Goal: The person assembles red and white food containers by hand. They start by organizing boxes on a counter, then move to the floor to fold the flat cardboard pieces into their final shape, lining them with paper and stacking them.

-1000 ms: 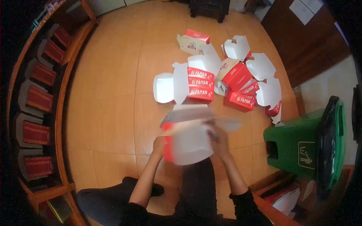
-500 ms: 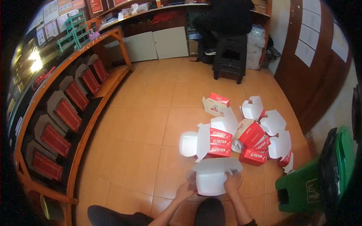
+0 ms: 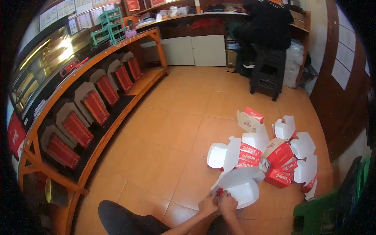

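Observation:
Close in front of me a red-and-white paper food box (image 3: 242, 195) is tilted, its white inside facing up and its lid raised. Both hands meet at its left corner. My left hand (image 3: 207, 204) is closed on that corner, fingers bent. Beside it, my right hand (image 3: 228, 203) pinches the same corner, where a bit of red cardboard shows between the fingers. The fingertips partly hide the folded flaps there. Just beyond lies a stack of nested red boxes (image 3: 249, 155) with white lids, next to an open white box (image 3: 216, 155).
More red boxes (image 3: 279, 178) lie piled on the tiled floor (image 3: 156, 137) to the right, by a green bin (image 3: 317, 213). On the left, a wooden shelf (image 3: 117, 129) holds rows of stacked red boxes. A person in dark clothes (image 3: 266, 27) sits on a black stool (image 3: 268, 72) at the back.
My right hand has moved from the box's right side to its left corner, beside my left hand. The box has turned and tilted. My view has swung left.

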`<state>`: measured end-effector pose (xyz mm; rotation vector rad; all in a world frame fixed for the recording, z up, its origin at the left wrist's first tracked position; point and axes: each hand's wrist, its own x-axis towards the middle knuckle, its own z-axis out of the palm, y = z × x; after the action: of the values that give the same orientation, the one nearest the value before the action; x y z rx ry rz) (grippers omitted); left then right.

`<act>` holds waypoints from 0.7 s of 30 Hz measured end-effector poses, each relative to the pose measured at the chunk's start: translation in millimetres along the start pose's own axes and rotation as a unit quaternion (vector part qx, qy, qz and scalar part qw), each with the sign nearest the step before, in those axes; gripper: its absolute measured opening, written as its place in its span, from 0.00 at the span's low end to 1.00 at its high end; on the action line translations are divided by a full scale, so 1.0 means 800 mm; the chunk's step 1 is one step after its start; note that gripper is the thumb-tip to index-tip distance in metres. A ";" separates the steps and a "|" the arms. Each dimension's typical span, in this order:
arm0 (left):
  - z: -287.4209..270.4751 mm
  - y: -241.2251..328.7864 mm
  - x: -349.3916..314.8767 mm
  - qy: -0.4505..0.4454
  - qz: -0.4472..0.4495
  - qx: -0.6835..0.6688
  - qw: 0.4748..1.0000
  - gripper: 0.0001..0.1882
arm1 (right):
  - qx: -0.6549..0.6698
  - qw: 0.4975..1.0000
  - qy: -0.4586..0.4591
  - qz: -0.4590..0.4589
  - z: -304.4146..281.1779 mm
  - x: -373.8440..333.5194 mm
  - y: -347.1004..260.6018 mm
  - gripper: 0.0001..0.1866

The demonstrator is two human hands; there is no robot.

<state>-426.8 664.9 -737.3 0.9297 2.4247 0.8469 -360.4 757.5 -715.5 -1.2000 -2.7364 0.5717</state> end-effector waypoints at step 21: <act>-0.013 0.008 -0.002 -0.106 -0.052 -0.003 0.993 0.38 | 0.010 0.991 0.106 -0.087 0.046 0.019 0.011 0.17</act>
<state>-428.5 663.3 -725.1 0.8365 2.2648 0.6817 -373.6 762.9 -753.5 -0.9451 -2.6129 0.4233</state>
